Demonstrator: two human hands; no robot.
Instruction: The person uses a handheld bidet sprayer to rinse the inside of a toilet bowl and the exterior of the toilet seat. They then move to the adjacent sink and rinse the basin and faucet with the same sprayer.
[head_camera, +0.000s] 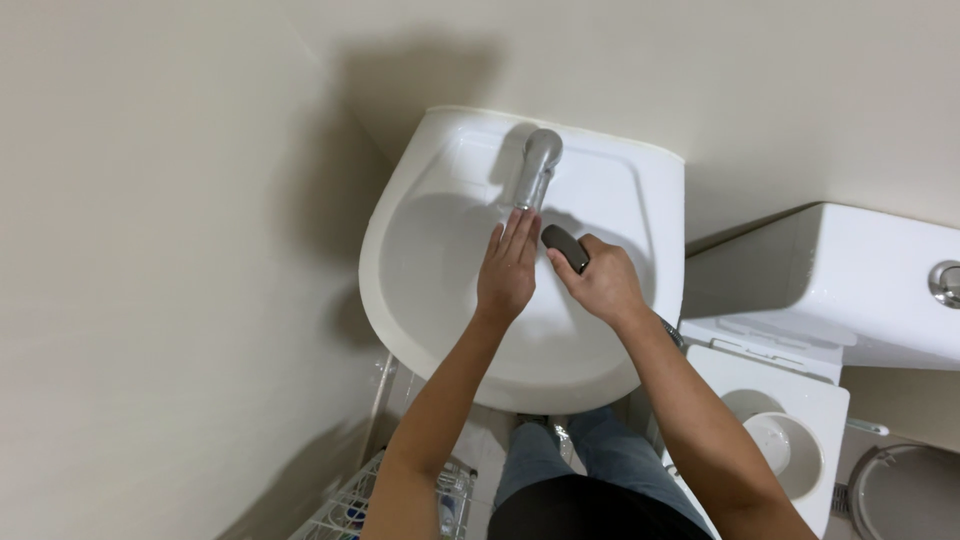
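Note:
I look down into a white wall-mounted washbasin (420, 190) with a chrome tap (537, 168) at its back. My left hand (507, 268) is stretched flat over the bowl, fingers together, its fingertips just below the tap's spout. My right hand (600, 282) is beside it and closed around a small dark grey oblong object (565, 247), whose end sticks out toward the left hand. No water is visible.
A white toilet cistern (840, 280) with a chrome flush button (945, 282) stands at right, the toilet lid (790, 400) below it. A wire rack (350, 500) holding items sits on the floor under the basin at lower left. Plain beige walls surround the basin.

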